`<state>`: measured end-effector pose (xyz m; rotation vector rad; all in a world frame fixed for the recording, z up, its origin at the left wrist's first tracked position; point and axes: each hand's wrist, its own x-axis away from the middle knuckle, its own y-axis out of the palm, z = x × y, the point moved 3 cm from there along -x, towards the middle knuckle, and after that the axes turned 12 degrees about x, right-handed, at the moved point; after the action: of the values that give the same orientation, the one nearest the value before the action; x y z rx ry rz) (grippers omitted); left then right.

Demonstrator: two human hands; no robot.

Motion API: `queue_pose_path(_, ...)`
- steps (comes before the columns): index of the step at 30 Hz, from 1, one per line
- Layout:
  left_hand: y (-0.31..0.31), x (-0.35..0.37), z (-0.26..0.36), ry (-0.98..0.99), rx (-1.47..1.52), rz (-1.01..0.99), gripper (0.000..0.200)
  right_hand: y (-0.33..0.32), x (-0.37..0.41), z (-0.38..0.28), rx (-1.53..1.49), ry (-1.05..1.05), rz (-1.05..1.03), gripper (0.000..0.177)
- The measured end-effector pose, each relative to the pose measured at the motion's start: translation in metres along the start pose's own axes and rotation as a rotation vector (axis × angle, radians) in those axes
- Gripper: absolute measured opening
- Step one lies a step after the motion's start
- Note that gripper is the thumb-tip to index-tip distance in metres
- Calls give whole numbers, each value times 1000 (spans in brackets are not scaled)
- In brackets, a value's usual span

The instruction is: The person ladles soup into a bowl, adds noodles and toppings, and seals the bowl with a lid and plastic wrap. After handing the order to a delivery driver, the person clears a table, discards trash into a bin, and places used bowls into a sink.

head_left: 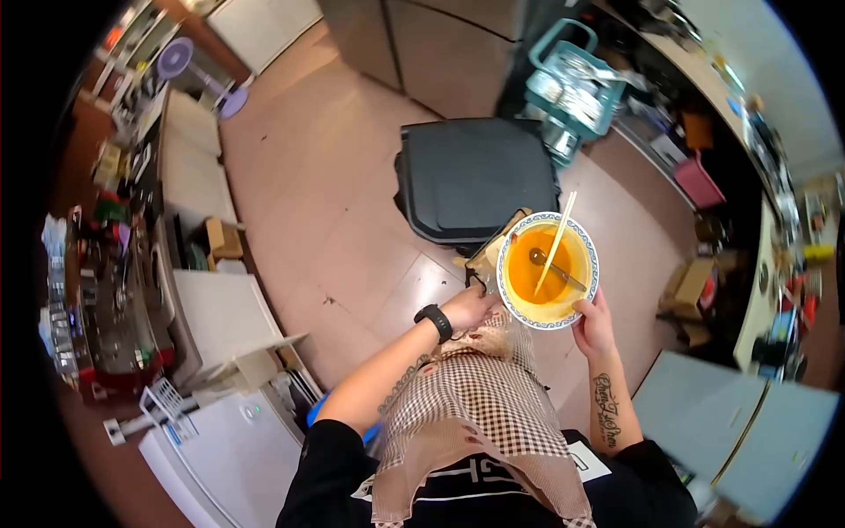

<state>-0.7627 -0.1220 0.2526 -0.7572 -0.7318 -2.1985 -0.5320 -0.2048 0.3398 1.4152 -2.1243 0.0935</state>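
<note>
A white bowl with a blue patterned rim point(504, 280) is held out in front of my apron, with orange-yellow liquid point(525, 264) in it that looks like beaten egg. Pale chopsticks point(558, 238) and a metal spoon point(563, 275) lean in the bowl. My right hand point(595, 327) grips the bowl's lower right rim, thumb on top. My left hand point(471, 308), with a black watch on the wrist, is closed just left of the bowl, near a small dark loop point(475, 280). What its fingers hold is hidden.
A large black lidded bin point(475, 176) stands on the floor ahead, with a brown box-like thing point(497, 251) partly behind the bowl. Beyond it is a teal rack point(576, 88) of dishes. Cluttered counters run along both sides; a purple fan point(202, 75) stands far left.
</note>
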Motion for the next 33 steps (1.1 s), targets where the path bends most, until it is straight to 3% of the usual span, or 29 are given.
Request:
queue_pose_path(2,-24,-8,-8,21,36,78,47,5,-31,-1,4,68,-88,65)
queue_pose_path(4,-37,-5,6,-24,342,143,36,10,-58,-8,15,151,-147,66)
queue_pose_path(8,-69,-20,28,21,339,106,28,16,-132,-21,22,292,-262,65)
queue_pose_path(9,-67,-20,21,-21,485,114,26,11,-134,-20,12,322,-279,65)
queue_pose_path(13,-94,-30,25,-107,597,28,26,1,-174,-29,39,374,-274,61)
queue_pose_path(17,-113,-58,15,-143,772,137,27,-10,-198,-33,13,419,-260,58)
queue_pose_path(20,-137,-105,15,-141,504,375,30,-14,-229,-23,-9,433,-222,58)
queue_pose_path(21,-150,-122,20,-128,339,367,38,-14,-242,-14,-12,432,-197,58)
queue_pose_path(22,-162,-146,3,-89,245,516,57,-10,-256,-6,23,365,-158,57)
queue_pose_path(24,-182,-183,-24,3,116,673,77,4,-277,14,94,229,-75,57)
queue_pose_path(26,-191,-195,-4,-36,-141,735,84,13,-310,33,534,273,-10,62)
queue_pose_path(28,-198,-204,6,63,-196,823,67,8,-344,62,1354,-260,39,72)
queue_pose_path(30,-207,-216,-4,37,-362,875,52,43,-344,50,1532,-283,45,79)
queue_pose_path(31,-210,-218,-6,136,-326,914,46,55,-345,44,1563,-115,17,79)
queue_pose_path(33,-212,-216,4,95,-343,929,44,64,-347,39,1603,-86,-16,80)
